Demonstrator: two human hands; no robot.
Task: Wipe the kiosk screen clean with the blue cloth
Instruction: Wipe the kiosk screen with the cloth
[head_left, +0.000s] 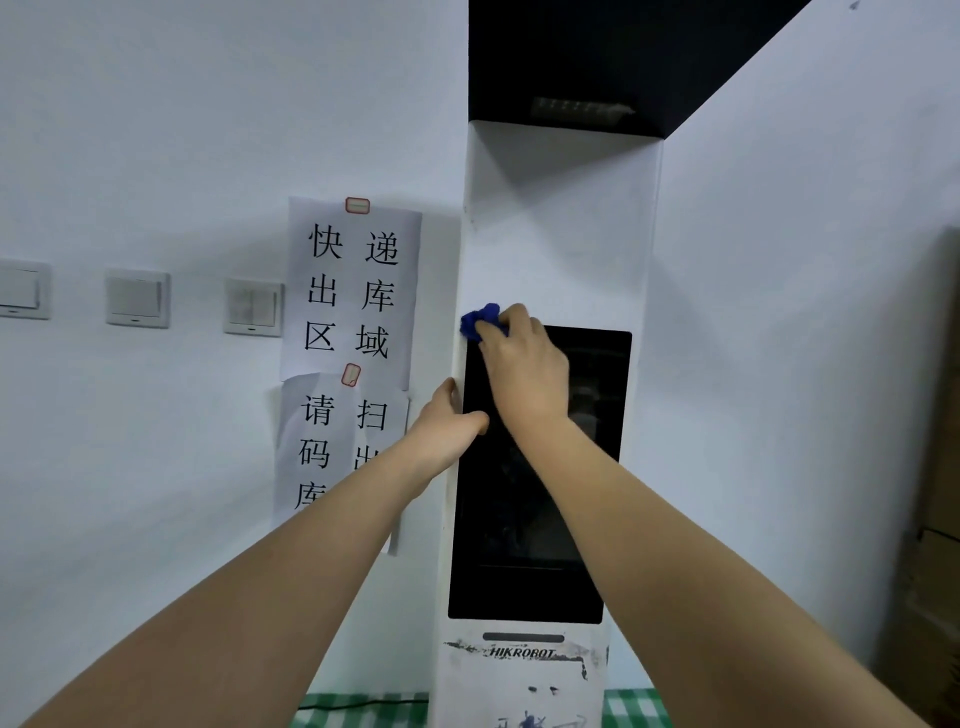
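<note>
A tall white kiosk (561, 249) stands against the wall, with a dark, switched-off screen (524, 519) set in its front. My right hand (524, 364) grips a bunched blue cloth (480, 321) and presses it against the screen's top left corner. Only a small part of the cloth shows past my fingers. My left hand (449, 423) holds the kiosk's left edge about halfway up the screen, thumb lying on the dark glass and fingers hidden behind the side.
Two paper notices (353, 291) with large black characters are stuck on the wall left of the kiosk. Three wall switches (137, 299) sit further left. A black hood (571, 62) tops the kiosk. Cardboard boxes (935, 467) stand at the right edge. A green checked surface (358, 709) lies below.
</note>
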